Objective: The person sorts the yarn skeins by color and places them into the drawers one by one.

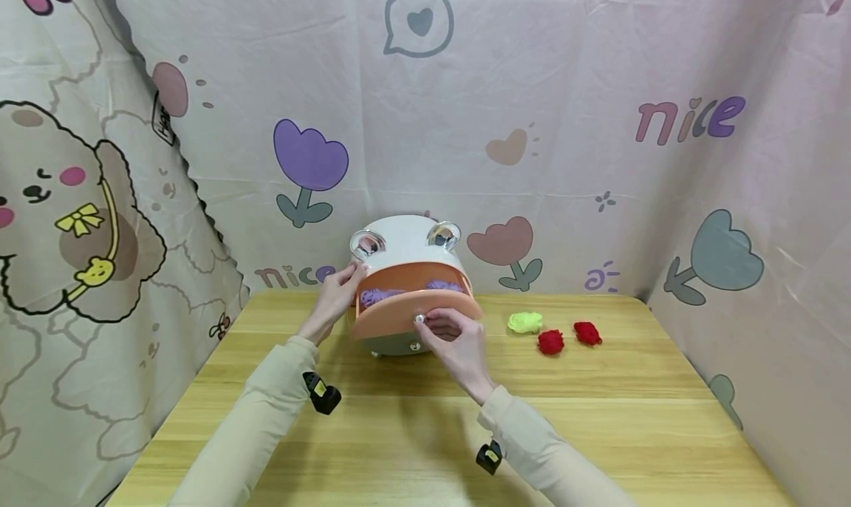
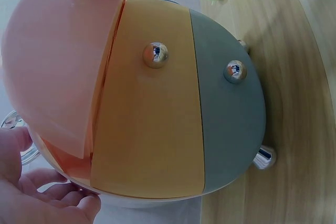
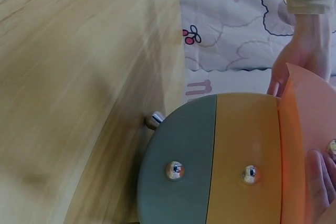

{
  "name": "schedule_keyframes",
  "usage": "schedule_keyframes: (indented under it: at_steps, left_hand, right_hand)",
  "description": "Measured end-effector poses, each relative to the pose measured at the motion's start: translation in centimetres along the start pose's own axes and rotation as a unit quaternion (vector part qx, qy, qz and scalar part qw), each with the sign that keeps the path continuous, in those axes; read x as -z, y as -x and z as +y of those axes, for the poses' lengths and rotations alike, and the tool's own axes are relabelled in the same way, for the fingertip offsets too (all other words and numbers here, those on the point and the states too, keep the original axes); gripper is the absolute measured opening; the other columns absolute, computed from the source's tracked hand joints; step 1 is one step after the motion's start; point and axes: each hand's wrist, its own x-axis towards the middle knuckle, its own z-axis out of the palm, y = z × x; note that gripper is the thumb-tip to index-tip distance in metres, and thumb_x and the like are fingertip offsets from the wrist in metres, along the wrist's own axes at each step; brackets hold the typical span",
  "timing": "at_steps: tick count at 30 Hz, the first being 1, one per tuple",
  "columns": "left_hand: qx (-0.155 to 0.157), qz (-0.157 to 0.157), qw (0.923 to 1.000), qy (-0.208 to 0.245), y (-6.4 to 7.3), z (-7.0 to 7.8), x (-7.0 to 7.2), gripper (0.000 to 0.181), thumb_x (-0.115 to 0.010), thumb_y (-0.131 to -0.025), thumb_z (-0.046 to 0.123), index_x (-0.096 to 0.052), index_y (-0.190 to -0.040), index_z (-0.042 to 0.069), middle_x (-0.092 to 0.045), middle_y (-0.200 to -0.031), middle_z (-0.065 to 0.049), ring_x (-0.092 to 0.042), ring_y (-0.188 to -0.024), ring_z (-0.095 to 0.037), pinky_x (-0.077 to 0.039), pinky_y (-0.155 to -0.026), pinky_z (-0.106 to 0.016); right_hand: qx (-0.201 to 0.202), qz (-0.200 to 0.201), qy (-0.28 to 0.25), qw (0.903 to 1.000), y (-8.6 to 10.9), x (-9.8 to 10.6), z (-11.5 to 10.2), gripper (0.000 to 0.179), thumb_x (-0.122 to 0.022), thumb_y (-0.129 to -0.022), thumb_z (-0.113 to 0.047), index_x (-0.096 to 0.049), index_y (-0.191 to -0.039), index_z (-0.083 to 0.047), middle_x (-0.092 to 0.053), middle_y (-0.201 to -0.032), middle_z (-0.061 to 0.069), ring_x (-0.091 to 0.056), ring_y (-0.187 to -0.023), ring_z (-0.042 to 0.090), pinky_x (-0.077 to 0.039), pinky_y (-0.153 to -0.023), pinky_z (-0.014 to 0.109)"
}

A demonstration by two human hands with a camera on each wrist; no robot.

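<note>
a wooden table [image 1: 638,396] bears a drawer cabinet [image 1: 407,242], a yellow-green bundle [image 1: 525,323] and two red bundles [image 1: 550,342] [image 1: 588,333].

An indoor tabletop booth, judging by printed cloth [image 1: 552,63] hung around a wooden table [image 1: 638,389]

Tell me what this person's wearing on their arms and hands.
Long cream sleeves reach both wrists. A small boxy black camera with a yellow patch sits at each wrist. The left hand and right hand wear no gloves.
</note>
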Motion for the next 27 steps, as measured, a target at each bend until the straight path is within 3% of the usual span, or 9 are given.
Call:
schedule_keyframes:
  at_steps: [7, 13, 21, 27]
  left_hand:
    - [0.001, 0.0, 1.0, -0.001, 0.1, 0.0, 0.0, 0.067, -0.044, -0.106, 0.047, -0.029, -0.157, 0.006, -0.023, -0.166, -0.009, -0.021, -0.156, -0.033, -0.022, -0.128, -0.047]
    - [0.003, 0.002, 1.0, -0.002, 0.1, 0.1, 0.0, 0.067, -0.044, -0.106, 0.047, -0.03, -0.157, 0.006, -0.025, -0.166, -0.009, -0.022, -0.155, -0.032, -0.023, -0.128, -0.047]
    - [0.004, 0.007, 1.0, -0.004, 0.0, 0.0, 0.0, 0.065, -0.045, -0.106, 0.048, -0.032, -0.156, 0.008, -0.027, -0.165, -0.009, -0.024, -0.155, -0.032, -0.025, -0.127, -0.047]
    - [0.008, 0.004, 1.0, -0.002, 0.0, -0.1, 0.0, 0.065, -0.045, -0.106, 0.048, -0.031, -0.157, 0.01, -0.026, -0.166, -0.009, -0.023, -0.155, -0.031, -0.026, -0.127, -0.048]
  right_hand:
    - [-0.012, 0.005, 0.005, 0.9999, -0.7, -0.2, 0.2, 0.015, -0.081, -0.084, -0.008, -0.075, -0.094, -0.001, -0.078, -0.09, 0.018, -0.076, -0.078, 0.021, -0.062, -0.071, 0.02]
    - [-0.026, 0.006, 0.017, 0.9995, -1.3, -0.6, 0.1, 0.015, -0.078, -0.086, -0.004, -0.073, -0.097, 0.005, -0.077, -0.093, 0.022, -0.076, -0.081, 0.032, -0.061, -0.071, 0.019]
    - [-0.024, 0.0, 0.021, 0.9995, -1.7, -0.7, -2.7, 0.013, -0.075, -0.087, 0.0, -0.071, -0.096, 0.009, -0.076, -0.092, 0.026, -0.075, -0.082, 0.036, -0.061, -0.072, 0.02]
    - [-0.022, 0.003, 0.019, 0.9996, -2.0, -0.9, -2.8, 0.014, -0.074, -0.087, 0.001, -0.071, -0.096, 0.01, -0.075, -0.092, 0.027, -0.074, -0.082, 0.041, -0.062, -0.072, 0.021]
